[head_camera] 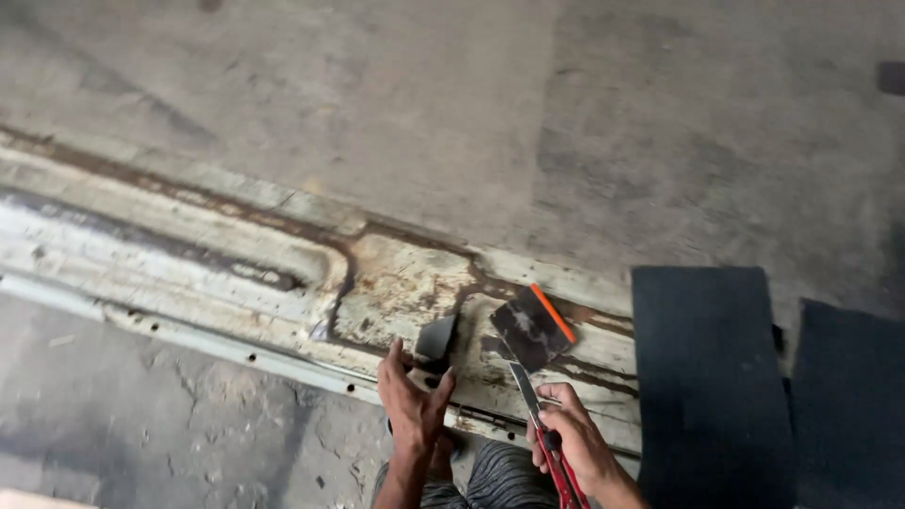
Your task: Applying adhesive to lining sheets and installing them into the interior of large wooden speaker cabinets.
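Left hand (412,401): fingers closed on a small dark metal scraper (436,339), blade resting on the rusty metal panel (283,264). Right hand (577,438): gripping red-handled snips (547,434), blades pointing up toward a dark square pad with an orange edge (533,325) lying on the panel. Concrete floor (471,113) beyond; dark mats (707,377) at right.

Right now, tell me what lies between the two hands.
In the head view, only worn, rusty panel shows between the left hand and the right hand, which holds red-handled snips.
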